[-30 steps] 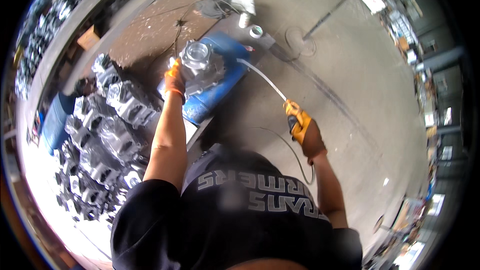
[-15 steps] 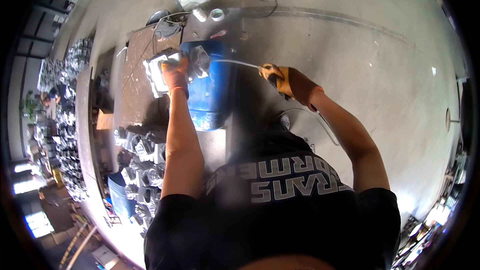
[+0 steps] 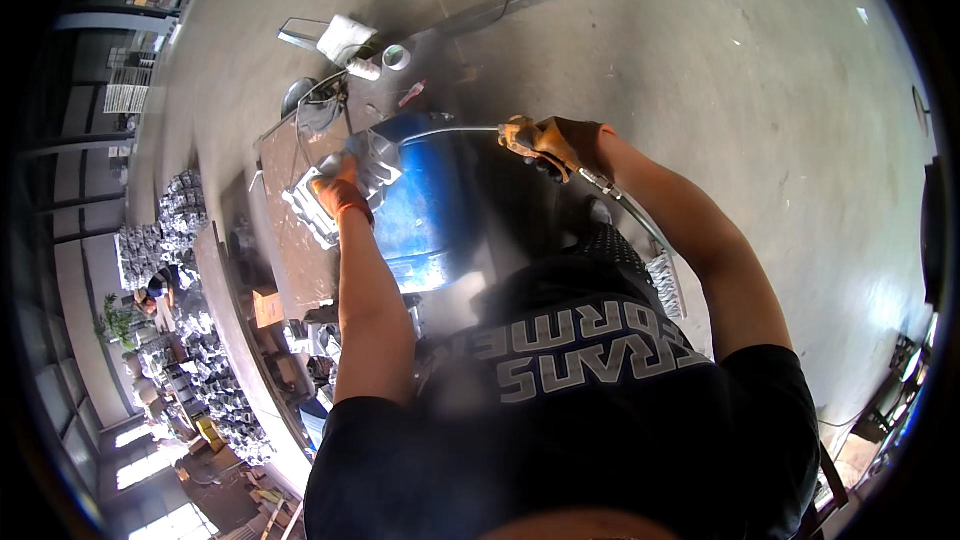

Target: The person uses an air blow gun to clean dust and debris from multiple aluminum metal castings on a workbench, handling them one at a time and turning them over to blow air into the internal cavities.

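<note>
My left hand (image 3: 343,192), in an orange glove, is closed on a silver-grey metal casting (image 3: 379,166) with flanged ends. It holds the casting above a blue plastic drum (image 3: 430,202) and the brown board beside it. In its orange and dark glove, my right hand (image 3: 553,148) is wrapped round an air blow gun, whose body is mostly hidden by the fingers. The gun's long thin nozzle (image 3: 455,130) points left, with its tip close to the casting. From beneath the right hand a hose (image 3: 635,210) runs down beside my forearm.
A brown board (image 3: 285,265) lies left of the drum. Beyond it are a tape roll (image 3: 397,57), a white spool (image 3: 363,69) and a small red tool (image 3: 412,93). Coiled hose (image 3: 666,285) hangs at my right side. Stacked castings (image 3: 185,215) and another person (image 3: 158,288) are far left.
The view has shifted. My left hand has tilted the casting, and the nozzle tip now sits closer against it. My right hand has turned, showing the hose fitting below it.
</note>
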The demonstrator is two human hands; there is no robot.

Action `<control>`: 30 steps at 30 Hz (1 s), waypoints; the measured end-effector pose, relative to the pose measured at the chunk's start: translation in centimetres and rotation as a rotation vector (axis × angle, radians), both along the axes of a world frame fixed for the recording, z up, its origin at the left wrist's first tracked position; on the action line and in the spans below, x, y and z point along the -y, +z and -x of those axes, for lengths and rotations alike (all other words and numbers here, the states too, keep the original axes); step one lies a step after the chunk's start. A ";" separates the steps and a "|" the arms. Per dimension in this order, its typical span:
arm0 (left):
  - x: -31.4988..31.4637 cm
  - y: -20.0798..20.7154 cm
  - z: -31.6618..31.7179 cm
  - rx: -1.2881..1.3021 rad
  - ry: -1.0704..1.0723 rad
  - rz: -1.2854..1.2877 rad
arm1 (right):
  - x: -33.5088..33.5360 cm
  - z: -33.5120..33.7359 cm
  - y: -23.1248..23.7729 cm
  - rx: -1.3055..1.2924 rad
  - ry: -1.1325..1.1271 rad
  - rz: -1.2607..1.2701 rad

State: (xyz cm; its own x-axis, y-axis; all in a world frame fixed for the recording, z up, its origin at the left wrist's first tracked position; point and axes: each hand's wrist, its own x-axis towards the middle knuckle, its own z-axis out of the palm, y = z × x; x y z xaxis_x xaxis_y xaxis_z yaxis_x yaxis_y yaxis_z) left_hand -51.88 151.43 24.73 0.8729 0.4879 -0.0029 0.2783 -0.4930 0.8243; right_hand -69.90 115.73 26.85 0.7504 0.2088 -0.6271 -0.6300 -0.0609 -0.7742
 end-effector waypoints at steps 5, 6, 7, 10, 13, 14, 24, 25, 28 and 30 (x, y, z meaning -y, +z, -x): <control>0.1 -0.1 0.0 0.036 -0.025 -0.110 | 0.4 -1.1 -1.9 0.097 0.050 -0.123; 0.2 -0.3 -0.3 0.050 -0.037 -0.090 | 0.7 -1.9 -5.4 0.131 0.070 -0.127; -0.4 -0.8 -0.5 0.037 -0.038 -0.076 | 0.7 -2.2 -5.8 0.119 0.081 -0.120; -1.8 -1.8 -1.1 0.009 -0.038 -0.048 | 0.6 -1.8 -0.9 -0.012 0.062 -0.065; -2.2 -2.0 -1.0 0.005 -0.052 -0.093 | 0.3 -2.1 1.9 -0.096 0.085 -0.052; -2.8 -2.2 -1.1 -0.010 -0.060 -0.127 | 0.1 -2.1 1.6 -0.102 0.078 -0.106; -2.0 -0.5 -1.2 -0.117 0.063 -0.170 | 1.9 0.9 1.6 0.023 -0.190 -0.100; -2.3 -0.9 -1.1 -0.067 0.065 -0.183 | 2.1 0.6 0.3 0.041 -0.170 -0.147; -1.3 -0.9 -1.2 -0.052 0.081 -0.229 | 1.9 -0.2 2.1 0.016 -0.122 -0.160; 1.2 1.2 0.2 -0.108 0.110 -0.306 | 1.5 -0.4 2.8 0.084 -0.097 -0.106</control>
